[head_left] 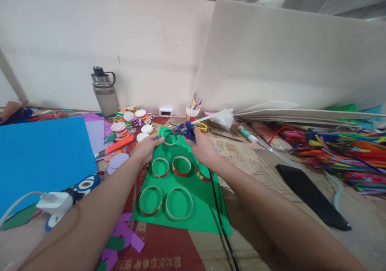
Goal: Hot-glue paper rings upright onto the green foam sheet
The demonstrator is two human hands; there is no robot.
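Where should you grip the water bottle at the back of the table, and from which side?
Take the water bottle by the loop handle on its dark lid, coming from the right, where the loop sticks out. It stands upright, and paper craft pieces crowd its base on that side.

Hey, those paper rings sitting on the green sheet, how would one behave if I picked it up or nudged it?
Each paper ring looks like a thin open band, so it is probably very light and would squash under a firm pinch. Lying flat on the green sheet, it likely slides rather than rolls. The ring under the left hand may be glued; the right hand holds a glue gun.
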